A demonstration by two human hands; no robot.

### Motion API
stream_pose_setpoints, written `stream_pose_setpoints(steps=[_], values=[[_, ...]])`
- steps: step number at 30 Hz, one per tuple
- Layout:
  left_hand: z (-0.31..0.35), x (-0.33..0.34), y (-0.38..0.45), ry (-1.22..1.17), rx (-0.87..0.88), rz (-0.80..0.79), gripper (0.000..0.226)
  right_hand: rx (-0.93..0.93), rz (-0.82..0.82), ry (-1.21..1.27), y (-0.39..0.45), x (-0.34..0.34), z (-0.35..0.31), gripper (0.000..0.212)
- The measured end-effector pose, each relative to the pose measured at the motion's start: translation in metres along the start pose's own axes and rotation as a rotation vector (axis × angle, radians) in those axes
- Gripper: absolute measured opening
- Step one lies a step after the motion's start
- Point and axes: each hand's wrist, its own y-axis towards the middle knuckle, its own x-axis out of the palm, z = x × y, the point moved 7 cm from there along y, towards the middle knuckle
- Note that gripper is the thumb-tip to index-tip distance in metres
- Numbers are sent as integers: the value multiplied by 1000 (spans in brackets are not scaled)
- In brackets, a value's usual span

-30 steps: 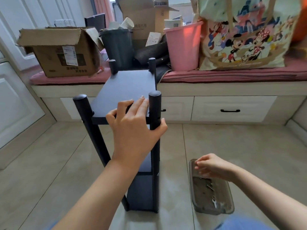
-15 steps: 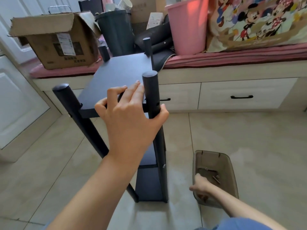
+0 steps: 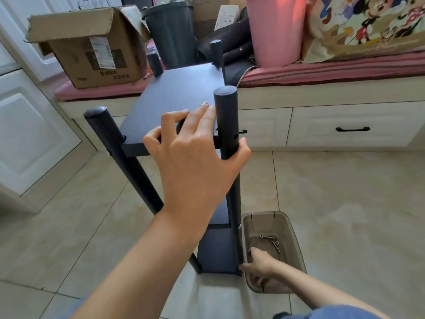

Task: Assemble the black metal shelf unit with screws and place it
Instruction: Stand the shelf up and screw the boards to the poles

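Note:
The black shelf unit (image 3: 174, 95) stands upright on the tiled floor, with four round posts and lower shelves below. My left hand (image 3: 195, 155) grips its near right corner: fingers lie on the top shelf and the thumb wraps the near right post (image 3: 226, 116), just below a screw hole. My right hand (image 3: 259, 263) reaches down into the near end of a clear grey plastic tray (image 3: 296, 247) beside the unit's foot. Its fingertips touch the tray's bottom, and anything they hold is hidden. Two loose screws (image 3: 268, 237) lie further back in the tray.
A low bench with white drawers (image 3: 345, 125) and a pink cushion runs behind the unit. On it stand an open cardboard box (image 3: 92, 49), a dark bin (image 3: 170, 31), a pink bin (image 3: 276, 28) and a cartoon-print bag (image 3: 368, 26). White cabinet doors (image 3: 30, 134) line the left.
My right hand has moved from the tray's far end to its near end and dipped inside. My left hand keeps its grip on the shelf corner. The view has tilted downward.

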Motion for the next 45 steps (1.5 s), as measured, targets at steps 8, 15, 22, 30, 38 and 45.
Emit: stream_pose_setpoints(steps=[8,15,22,30,38,45], values=[[1,0,1,6,11,-16,46,39,155,-68,28,-49,37,26],[1,0,0,5,11,-5,46,71,250,-247,58,-53,49,31],[2,1,1,7,12,11,47,54,243,-330,72,-43,55,37],[3,1,0,-6,30,42,45,-82,347,-468,77,-44,45,27],[3,1,0,-15,38,53,44,-75,333,-661,75,-39,40,29],[1,2,-1,-6,50,40,49,-115,384,-686,46,-66,17,38]])
